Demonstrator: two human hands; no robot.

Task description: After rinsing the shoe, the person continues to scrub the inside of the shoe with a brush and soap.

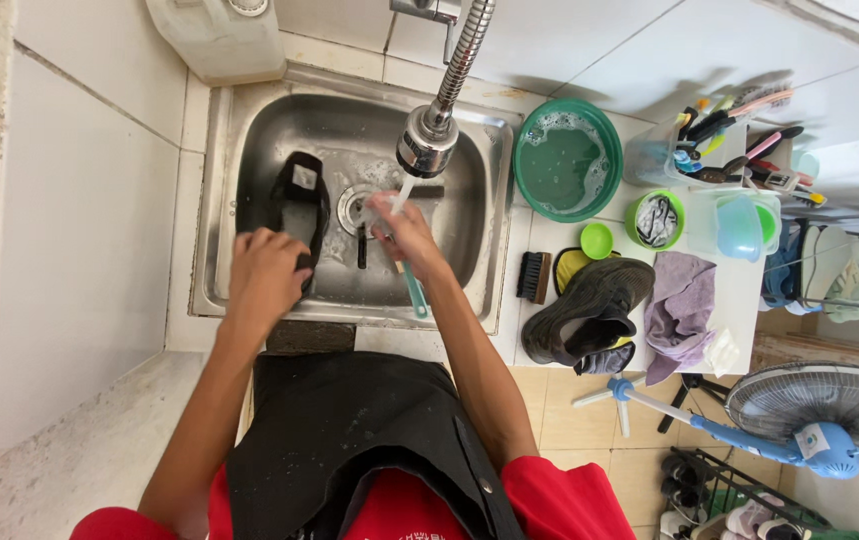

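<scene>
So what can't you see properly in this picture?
- Brush head: the right hand holds a teal-handled brush under the faucet; the fingers and running water hide its bristles.
- Black shoe in the sink: the left hand covers its near end.
- Tools in the clear cup: too small and crowded to identify.
- White jug: cut off by the top edge.

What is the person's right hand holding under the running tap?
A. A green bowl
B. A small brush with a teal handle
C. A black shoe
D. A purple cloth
B: the right hand grips a small brush with a teal handle under the metal tap's spray head, over the steel sink; the left hand rests on the black shoe.
</scene>
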